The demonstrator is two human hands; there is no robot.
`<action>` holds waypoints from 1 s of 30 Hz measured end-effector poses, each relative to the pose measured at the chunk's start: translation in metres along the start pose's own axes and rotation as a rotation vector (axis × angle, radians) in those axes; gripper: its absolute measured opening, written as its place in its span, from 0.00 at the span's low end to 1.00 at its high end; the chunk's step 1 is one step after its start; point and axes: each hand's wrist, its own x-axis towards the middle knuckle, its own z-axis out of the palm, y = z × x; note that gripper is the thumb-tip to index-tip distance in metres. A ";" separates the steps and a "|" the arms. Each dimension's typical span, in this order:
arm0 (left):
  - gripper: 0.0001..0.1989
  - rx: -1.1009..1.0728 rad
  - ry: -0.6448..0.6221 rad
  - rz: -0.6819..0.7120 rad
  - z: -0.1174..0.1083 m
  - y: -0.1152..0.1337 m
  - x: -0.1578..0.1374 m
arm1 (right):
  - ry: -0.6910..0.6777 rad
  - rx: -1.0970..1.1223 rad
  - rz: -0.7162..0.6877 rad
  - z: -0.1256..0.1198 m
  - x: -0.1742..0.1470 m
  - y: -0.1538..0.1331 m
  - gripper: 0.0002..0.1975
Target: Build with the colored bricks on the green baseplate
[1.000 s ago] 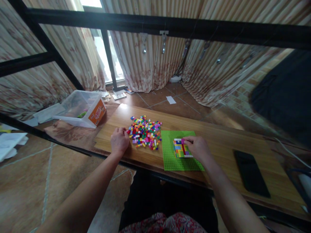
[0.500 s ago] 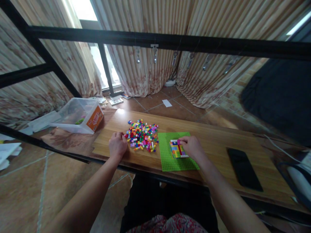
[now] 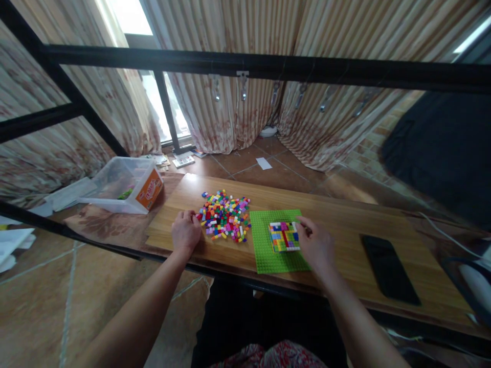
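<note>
My left hand [image 3: 185,232] rests on the wooden board [image 3: 172,204] at the left edge of a pile of small coloured building bricks [image 3: 226,217]. Its fingers are curled, and whatever may be in them is hidden. A green studded baseplate [image 3: 264,260] lies right of the pile. On it stands a low square brick build [image 3: 283,237] with a white row along its front, a red strip down its middle and a pink brick at the back. My right hand [image 3: 316,243] hovers over the build's right side, fingers apart, and no brick shows in them.
A black phone [image 3: 389,268] lies on the board to the right. Left of the board stands a clear plastic box [image 3: 123,184] with an orange label and something green inside. A black metal bar [image 3: 245,64] crosses in front of the curtains [image 3: 238,117]. White cables run at the right.
My right hand has let go of the pink brick at the back of the build and drawn away to the right, its fingers parting. The left hand stays by the pile.
</note>
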 end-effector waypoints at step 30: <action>0.13 -0.030 0.000 -0.020 0.004 -0.002 -0.003 | -0.061 -0.034 -0.302 0.039 -0.054 -0.038 0.14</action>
